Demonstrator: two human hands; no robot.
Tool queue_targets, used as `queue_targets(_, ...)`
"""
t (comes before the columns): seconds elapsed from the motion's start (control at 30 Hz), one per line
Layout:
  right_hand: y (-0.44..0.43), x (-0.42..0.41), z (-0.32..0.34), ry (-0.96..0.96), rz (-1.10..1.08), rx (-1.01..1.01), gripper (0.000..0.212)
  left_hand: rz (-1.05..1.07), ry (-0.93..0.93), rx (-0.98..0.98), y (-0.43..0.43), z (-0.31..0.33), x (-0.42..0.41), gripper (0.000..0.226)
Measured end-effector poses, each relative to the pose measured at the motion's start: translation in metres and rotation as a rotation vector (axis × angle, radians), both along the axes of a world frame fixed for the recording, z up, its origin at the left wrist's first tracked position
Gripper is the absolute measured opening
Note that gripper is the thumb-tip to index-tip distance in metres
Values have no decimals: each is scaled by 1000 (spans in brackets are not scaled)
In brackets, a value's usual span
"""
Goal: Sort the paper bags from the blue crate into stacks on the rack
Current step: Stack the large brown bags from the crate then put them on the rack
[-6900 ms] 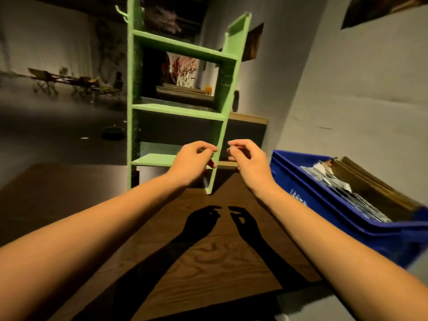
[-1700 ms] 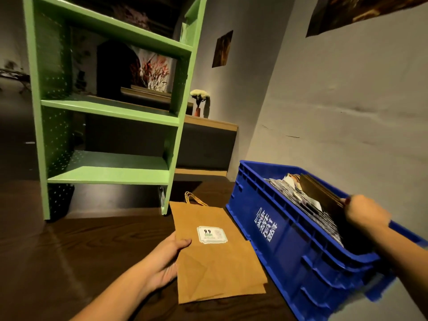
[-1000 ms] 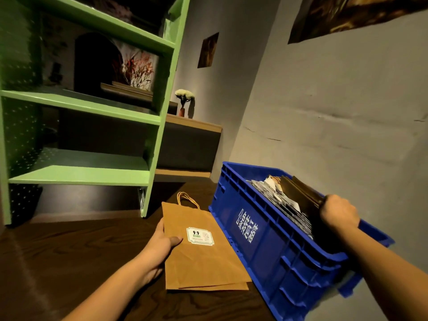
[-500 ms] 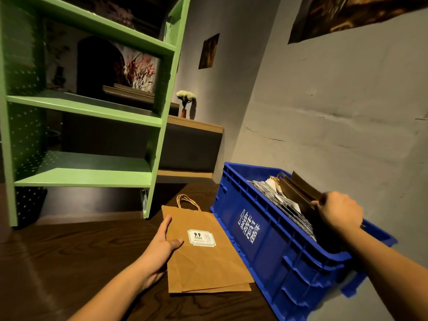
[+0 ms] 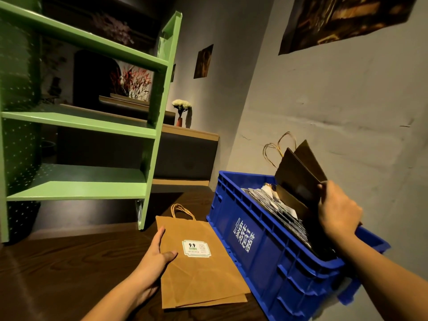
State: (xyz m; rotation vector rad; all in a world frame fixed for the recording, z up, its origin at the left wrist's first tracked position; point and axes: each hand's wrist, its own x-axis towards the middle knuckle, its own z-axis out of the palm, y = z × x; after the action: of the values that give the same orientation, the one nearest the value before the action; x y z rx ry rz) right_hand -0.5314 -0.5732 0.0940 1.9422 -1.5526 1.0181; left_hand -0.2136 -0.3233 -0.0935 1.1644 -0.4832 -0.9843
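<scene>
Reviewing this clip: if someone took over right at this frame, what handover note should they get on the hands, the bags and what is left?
Left hand: open, resting on the flat brown bag with the 9.9 sticker, which lies on the table beside the blue crate.
Right hand: grips dark brown bags, lifted partly out of the crate.
More bags stand in the crate.
Done: a bag is out on the table.
Left: no bag sits on the green rack shelves in view, so all stacking there is yet to do.
</scene>
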Motion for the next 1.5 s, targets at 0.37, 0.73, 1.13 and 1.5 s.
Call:
queue_targets(0.37,27,21,55,-251,155,-223,24,6,60,-15,-2,3,0,49)
queue_targets(0.73,77,105,110,-687,604,68,21,77,94,-48,4,8,-3,35)
queue_targets(1.13,110,142,-23,-434,522,482,20,21,377,-177,15,21,1,40)
queue_targets(1.5,83,119,45,-567,512,342,13,69,249,-126,18,21,2,50)
